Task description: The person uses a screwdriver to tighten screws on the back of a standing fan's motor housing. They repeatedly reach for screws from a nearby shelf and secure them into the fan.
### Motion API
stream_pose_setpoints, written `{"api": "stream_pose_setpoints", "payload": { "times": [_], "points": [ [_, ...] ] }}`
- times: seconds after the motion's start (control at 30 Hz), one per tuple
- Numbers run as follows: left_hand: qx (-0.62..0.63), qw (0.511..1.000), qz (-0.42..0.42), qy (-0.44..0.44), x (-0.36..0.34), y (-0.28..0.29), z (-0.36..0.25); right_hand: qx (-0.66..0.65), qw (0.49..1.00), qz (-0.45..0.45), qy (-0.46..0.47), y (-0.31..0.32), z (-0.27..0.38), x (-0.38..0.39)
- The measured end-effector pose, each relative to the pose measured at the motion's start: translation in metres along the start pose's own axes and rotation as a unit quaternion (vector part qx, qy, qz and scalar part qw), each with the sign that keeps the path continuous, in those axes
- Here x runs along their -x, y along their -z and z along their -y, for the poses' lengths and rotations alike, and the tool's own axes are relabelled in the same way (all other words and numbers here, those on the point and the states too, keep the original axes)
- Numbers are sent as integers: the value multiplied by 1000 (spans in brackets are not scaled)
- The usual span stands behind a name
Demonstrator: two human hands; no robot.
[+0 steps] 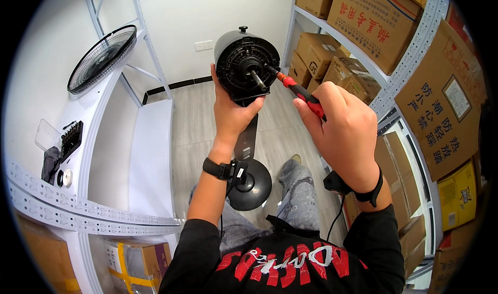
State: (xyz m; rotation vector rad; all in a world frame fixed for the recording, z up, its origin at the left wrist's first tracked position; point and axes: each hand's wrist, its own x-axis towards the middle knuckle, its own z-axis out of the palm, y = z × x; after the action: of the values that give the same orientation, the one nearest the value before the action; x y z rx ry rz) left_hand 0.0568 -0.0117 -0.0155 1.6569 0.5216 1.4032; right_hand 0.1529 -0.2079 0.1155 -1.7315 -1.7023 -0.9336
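The person's left hand (232, 113) grips the bottom of a round black plastic fan motor (245, 55), which sits high above a flat, round black base (250, 196). The right hand (346, 128) pinches a thin red-and-black screwdriver (303, 93), its tip at the motor's front.

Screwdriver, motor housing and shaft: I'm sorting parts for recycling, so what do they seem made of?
Screwdriver: handle likely plastic, perhaps part rubber, judging by its smooth red-and-black look.
Motor housing: probably dark plastic, with ribs and a soft sheen.
Shaft: probably bare, smooth metal, from its silvery glint.
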Motion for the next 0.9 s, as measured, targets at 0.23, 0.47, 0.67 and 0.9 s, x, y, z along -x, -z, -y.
{"api": "stream_pose_setpoints", "payload": {
  "times": [0.23, 0.47, 0.67, 0.9],
  "points": [
    [35, 997, -16, -60, -2, -4, 23, -48, 998, -31, 14, -1, 10, -4],
    [39, 996, -32, -73, 1, -7, 23, 3, 999, -23, 27, -5, 4, 2],
    [39, 995, -55, -79, 6, -9, 14, -13, 1000, -8, 13, 0, 13, 0],
    [29, 993, -62, -94, 6, -9, 14, -25, 994, -72, 83, -6, 3, -1]
  ]
}}
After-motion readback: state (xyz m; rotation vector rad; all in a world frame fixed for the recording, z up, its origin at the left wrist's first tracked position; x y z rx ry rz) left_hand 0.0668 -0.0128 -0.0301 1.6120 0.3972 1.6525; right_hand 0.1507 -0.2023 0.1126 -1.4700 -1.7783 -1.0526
